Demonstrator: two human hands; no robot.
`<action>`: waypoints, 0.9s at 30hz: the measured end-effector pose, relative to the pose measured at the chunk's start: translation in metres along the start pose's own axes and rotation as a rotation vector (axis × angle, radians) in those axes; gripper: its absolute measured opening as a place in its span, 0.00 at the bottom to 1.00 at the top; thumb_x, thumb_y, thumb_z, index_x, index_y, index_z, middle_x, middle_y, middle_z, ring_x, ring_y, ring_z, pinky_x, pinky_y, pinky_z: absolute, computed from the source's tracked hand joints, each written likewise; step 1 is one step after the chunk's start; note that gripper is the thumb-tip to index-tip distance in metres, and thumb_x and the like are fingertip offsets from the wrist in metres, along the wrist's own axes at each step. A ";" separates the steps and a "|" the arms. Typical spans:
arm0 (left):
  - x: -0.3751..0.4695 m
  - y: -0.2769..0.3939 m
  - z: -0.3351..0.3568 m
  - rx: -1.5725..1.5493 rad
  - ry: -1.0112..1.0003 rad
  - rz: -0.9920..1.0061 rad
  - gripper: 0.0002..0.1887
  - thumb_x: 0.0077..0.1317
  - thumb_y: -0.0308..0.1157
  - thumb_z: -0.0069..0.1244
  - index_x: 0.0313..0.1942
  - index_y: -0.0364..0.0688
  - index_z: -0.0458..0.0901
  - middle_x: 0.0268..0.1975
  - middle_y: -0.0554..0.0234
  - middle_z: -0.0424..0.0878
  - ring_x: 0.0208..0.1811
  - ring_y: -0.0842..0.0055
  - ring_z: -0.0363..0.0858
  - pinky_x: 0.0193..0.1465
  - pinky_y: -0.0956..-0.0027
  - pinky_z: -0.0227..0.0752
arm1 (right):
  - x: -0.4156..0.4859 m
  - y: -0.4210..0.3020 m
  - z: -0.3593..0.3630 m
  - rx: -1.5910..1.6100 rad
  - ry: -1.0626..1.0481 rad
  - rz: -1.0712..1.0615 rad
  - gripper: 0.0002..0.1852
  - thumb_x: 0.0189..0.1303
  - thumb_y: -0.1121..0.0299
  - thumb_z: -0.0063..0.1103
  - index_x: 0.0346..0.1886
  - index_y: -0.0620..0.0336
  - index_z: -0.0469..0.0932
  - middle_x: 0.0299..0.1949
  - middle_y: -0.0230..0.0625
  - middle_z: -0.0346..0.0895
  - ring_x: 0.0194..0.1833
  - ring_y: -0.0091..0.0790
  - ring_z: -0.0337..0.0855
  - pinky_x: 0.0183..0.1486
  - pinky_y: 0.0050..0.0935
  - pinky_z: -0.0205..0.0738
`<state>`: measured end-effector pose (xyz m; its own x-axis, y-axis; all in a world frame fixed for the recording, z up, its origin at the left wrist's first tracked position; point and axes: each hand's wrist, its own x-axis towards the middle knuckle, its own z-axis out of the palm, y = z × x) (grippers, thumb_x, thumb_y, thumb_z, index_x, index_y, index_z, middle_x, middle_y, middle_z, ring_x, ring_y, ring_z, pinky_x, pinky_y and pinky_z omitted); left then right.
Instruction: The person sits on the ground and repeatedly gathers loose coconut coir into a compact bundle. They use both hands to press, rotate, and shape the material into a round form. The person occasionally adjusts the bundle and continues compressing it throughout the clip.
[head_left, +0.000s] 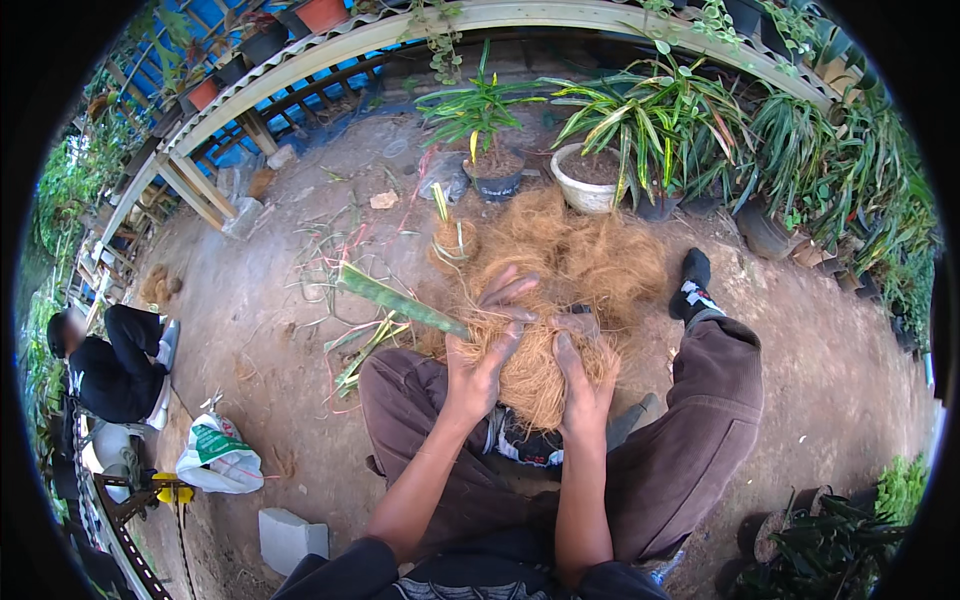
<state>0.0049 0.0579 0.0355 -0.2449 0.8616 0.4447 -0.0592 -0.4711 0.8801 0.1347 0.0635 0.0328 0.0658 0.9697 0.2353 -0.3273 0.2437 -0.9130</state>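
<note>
Between my two hands is a rounded bundle of brown coconut fibre (534, 382), held above my lap. My left hand (480, 360) grips its left side, with the thumb on top and some fingers spread beyond the far edge. On the other side my right hand (585, 367) presses in with its thumb over the strands. A green snake plant leaf (397, 298) juts from the bundle to the upper left; its base is hidden in the fibre. Just beyond lies a loose heap of coconut fibre (607, 255). A smaller fibre-wrapped cutting (453, 238) stands at the heap's left.
Cut leaf pieces (371, 349) and pink string (352, 244) lie on the soil to the left. Potted plants, including a white pot (589, 191), line the far side. A person (112, 367) sits at far left, near a white sack (219, 454) and a pale block (291, 538).
</note>
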 end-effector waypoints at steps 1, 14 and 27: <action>0.001 -0.001 -0.003 -0.025 -0.022 -0.035 0.12 0.73 0.32 0.51 0.50 0.33 0.80 0.58 0.52 0.82 0.63 0.65 0.78 0.68 0.59 0.70 | -0.001 0.000 0.000 0.113 0.008 0.111 0.09 0.64 0.73 0.65 0.45 0.64 0.85 0.45 0.35 0.83 0.51 0.31 0.79 0.59 0.33 0.71; 0.004 0.009 0.001 -0.445 0.449 -0.578 0.12 0.73 0.37 0.55 0.44 0.36 0.80 0.45 0.57 0.84 0.46 0.72 0.85 0.51 0.63 0.81 | 0.009 0.002 0.006 -0.266 -0.285 -0.379 0.34 0.41 0.59 0.76 0.55 0.64 0.78 0.53 0.44 0.79 0.64 0.48 0.73 0.70 0.51 0.61; 0.001 0.017 -0.007 -0.156 -0.038 -0.200 0.10 0.72 0.32 0.52 0.45 0.33 0.81 0.52 0.50 0.85 0.55 0.65 0.82 0.61 0.60 0.76 | -0.001 0.005 0.005 0.239 -0.135 0.130 0.13 0.58 0.71 0.66 0.45 0.67 0.81 0.48 0.36 0.78 0.50 0.31 0.79 0.58 0.35 0.73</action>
<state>-0.0035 0.0491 0.0499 -0.1770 0.9457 0.2726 -0.2520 -0.3112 0.9163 0.1287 0.0635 0.0299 -0.1119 0.9776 0.1782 -0.5382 0.0911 -0.8379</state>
